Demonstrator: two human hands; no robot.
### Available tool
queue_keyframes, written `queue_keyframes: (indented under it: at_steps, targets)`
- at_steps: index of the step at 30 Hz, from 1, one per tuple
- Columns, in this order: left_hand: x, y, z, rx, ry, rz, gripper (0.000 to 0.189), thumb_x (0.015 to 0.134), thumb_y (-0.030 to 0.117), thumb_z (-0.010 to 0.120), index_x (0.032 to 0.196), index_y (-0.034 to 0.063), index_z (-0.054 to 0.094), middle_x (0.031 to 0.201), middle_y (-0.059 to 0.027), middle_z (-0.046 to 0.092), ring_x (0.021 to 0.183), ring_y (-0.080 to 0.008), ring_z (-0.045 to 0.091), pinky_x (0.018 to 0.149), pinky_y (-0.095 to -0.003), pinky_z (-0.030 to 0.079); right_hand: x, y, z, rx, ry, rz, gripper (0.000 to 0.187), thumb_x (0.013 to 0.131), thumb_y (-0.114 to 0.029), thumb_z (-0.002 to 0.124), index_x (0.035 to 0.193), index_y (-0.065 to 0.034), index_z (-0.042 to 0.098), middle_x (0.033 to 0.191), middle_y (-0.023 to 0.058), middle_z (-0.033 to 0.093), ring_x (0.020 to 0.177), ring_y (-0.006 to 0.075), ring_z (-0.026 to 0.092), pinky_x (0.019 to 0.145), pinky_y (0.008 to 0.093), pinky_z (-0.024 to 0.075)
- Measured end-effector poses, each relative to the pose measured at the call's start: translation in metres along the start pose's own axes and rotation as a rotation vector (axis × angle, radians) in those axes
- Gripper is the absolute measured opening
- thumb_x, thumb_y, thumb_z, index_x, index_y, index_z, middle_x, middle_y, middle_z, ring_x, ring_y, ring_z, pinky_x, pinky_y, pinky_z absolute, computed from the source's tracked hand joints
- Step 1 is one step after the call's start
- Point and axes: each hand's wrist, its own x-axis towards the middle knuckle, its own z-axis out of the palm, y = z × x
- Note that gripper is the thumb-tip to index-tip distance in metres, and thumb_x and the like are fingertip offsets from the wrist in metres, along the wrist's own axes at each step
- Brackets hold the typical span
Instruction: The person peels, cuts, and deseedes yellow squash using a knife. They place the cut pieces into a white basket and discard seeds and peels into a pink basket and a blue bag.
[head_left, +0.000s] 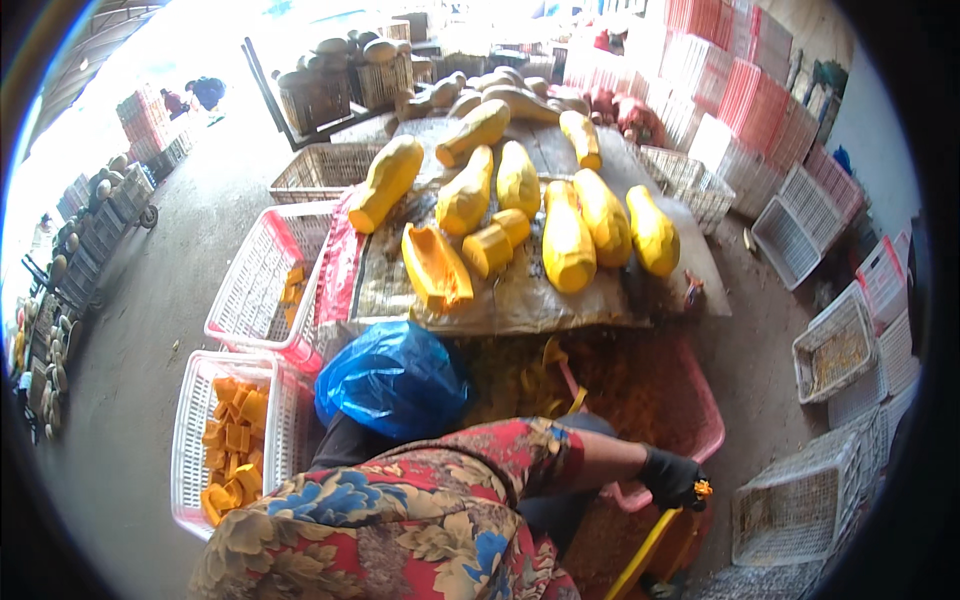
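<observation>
My left hand (673, 478), in a black glove, reaches across to the right beyond the pink tub (701, 405). Its fingers close on the upper end of a squash piece (675, 544) with orange flesh and a long yellow edge; orange pulp sticks at the fingertips. A dark shape at the bottom edge below may be my gloved right hand, but it is too hidden to be sure. Ahead, several peeled yellow squashes (568, 240) lie on a covered table (517, 304), with a hollowed squash half (435, 266) and a short cut piece (487, 250) near its front.
Orange chunks (236, 439) fill part of a white crate (180, 442) at left; another crate (217, 300) behind it holds a few. A blue plastic bag (390, 379) covers my knee. Unpeeled squashes (517, 101) lie behind the table. Crates (787, 502) line the right side.
</observation>
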Motion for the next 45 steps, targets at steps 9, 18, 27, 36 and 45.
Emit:
queue_keyframes:
  at_steps: [9, 18, 27, 36, 45]
  targets:
    - [0.035, -0.003, -0.024, -1.205, 0.430, -0.050, 0.015, 0.090, 0.026, 0.058, 0.094, 0.0111, 0.057, 0.077, 0.0030, 0.054, 0.064, -0.0052, 0.051, 0.052, -0.0185, 0.040, 0.019, -0.008, 0.009, 0.031, 0.013, -0.005, 0.050, 0.077, -0.003, 0.064, 0.125, -0.0002, 0.048, 0.111, 0.0080, 0.057, 0.096, 0.0190, 0.056, 0.085, 0.0307, 0.0463]
    - [0.034, -0.031, -0.047, -1.651, 0.654, -0.183, 0.034, 0.088, 0.027, 0.056, 0.119, 0.0143, 0.051, 0.105, -0.0064, 0.062, 0.091, -0.0198, 0.061, 0.073, -0.0366, 0.051, 0.028, -0.011, 0.008, 0.072, 0.034, 0.015, 0.049, 0.078, -0.004, 0.063, 0.125, 0.0004, 0.048, 0.111, 0.0082, 0.057, 0.096, 0.0190, 0.056, 0.085, 0.0309, 0.0464]
    - [-0.028, -0.028, -0.025, -0.951, 0.397, -0.285, 0.047, 0.087, 0.024, 0.058, 0.131, 0.0116, 0.047, 0.120, -0.0071, 0.053, 0.092, -0.0182, 0.059, 0.071, -0.0320, 0.053, 0.032, -0.021, -0.029, 0.433, 0.229, -0.027, 0.048, 0.079, -0.005, 0.063, 0.124, 0.0010, 0.049, 0.111, 0.0084, 0.057, 0.096, 0.0191, 0.056, 0.084, 0.0312, 0.0465]
    - [-0.100, 0.080, -0.109, -1.150, 0.791, -0.397, 0.041, 0.085, 0.012, 0.063, 0.123, 0.0017, 0.050, 0.108, -0.0058, 0.060, 0.092, -0.0163, 0.060, 0.083, -0.0313, 0.048, 0.098, -0.125, 0.081, 0.452, -0.017, -0.440, 0.031, 0.083, -0.012, 0.063, 0.110, -0.0019, 0.055, 0.097, 0.0037, 0.060, 0.083, 0.0143, 0.057, 0.073, 0.0276, 0.0474]
    - [-0.276, 0.119, -0.170, -0.404, 0.990, -0.534, 0.021, 0.083, 0.008, 0.059, 0.102, -0.0009, 0.061, 0.095, -0.0081, 0.064, 0.090, -0.0183, 0.060, 0.082, -0.0324, 0.047, 0.101, -0.215, 0.225, 0.202, -0.356, -0.476, 0.028, 0.091, -0.019, 0.057, 0.114, -0.0023, 0.058, 0.094, 0.0020, 0.063, 0.085, 0.0109, 0.059, 0.080, 0.0252, 0.0472]
